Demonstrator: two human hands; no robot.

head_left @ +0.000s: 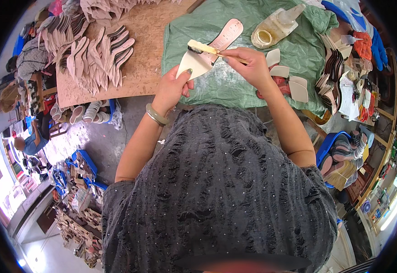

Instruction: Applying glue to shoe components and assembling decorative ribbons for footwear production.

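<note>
Insole (197, 65), cream at the near end and pink at the far, held up between the two hands over a green sheet (187, 32)! Left hand (173, 89) pinches the cream end, thumb on top; right hand (249, 66), apart from it, clamps a brush (206, 48), head over the cream part. Right by the right wrist, curved cream pieces (298, 89); beyond that hand, a cloudy plastic bottle (280, 28). Left of the left hand, piled insoles (78, 57) crowd a brown board (146, 45).
</note>
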